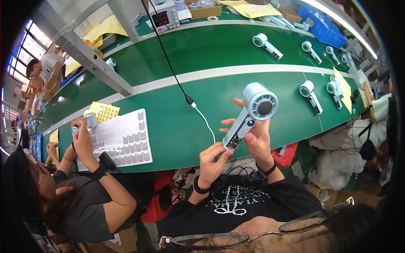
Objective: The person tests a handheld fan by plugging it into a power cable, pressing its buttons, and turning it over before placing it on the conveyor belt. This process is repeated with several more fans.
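A light-blue handheld fan (pixel 257 101) is held upright and tilted over the bench by my right hand (pixel 260 143). The thumb presses the handle's side, and some fingers stretch out behind it. On the handle, an exposed circuit board (pixel 233 141) shows below a small lit round display (pixel 251 123). My left hand (pixel 211 163) is closed in a pinch at the handle's bottom end. A white cable (pixel 206 120) runs into its fingertips; the plug itself is hidden. That cable joins a black cord (pixel 174 71) hanging from above.
Similar fans lie right on the green bench (pixel 181 126), including one fan (pixel 311 97) near a yellow sheet (pixel 342 90). A co-worker (pixel 84 189) at left handles a fan part beside a white sticker sheet (pixel 126 141). A power supply (pixel 162 19) and blue bin (pixel 322 25) stand farther back.
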{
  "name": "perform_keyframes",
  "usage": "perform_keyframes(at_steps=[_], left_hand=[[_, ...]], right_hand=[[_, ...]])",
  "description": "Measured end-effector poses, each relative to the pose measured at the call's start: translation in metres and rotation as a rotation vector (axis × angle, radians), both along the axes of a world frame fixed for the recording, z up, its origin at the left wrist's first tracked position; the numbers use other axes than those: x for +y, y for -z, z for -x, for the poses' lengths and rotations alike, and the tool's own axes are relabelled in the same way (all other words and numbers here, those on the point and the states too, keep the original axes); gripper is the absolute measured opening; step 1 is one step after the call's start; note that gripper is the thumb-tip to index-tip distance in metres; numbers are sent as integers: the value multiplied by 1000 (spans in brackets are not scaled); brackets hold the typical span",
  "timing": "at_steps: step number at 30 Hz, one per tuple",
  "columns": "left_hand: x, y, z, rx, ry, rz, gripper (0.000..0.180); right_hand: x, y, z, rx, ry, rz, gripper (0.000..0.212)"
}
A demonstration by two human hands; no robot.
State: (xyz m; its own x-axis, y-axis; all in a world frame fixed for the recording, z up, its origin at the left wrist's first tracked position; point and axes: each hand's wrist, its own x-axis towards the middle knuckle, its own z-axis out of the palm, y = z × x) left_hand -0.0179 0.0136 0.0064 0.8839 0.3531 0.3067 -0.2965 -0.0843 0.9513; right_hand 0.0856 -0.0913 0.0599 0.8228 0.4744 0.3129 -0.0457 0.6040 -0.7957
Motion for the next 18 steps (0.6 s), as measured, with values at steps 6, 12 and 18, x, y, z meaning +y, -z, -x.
perform_keyframes(at_steps=[6,12,18], left_hand=[[6,-1,10,39,61,-118,7],[21,4,8,29,-31,-222,7],[30,1,6,24,-133,-258,8]], right_hand=[[-31,8,-51,-596,639,480,64],[-45,-54,-102,-334,50,-151,67],[29,-45,-200,-1078,502,681,95]])
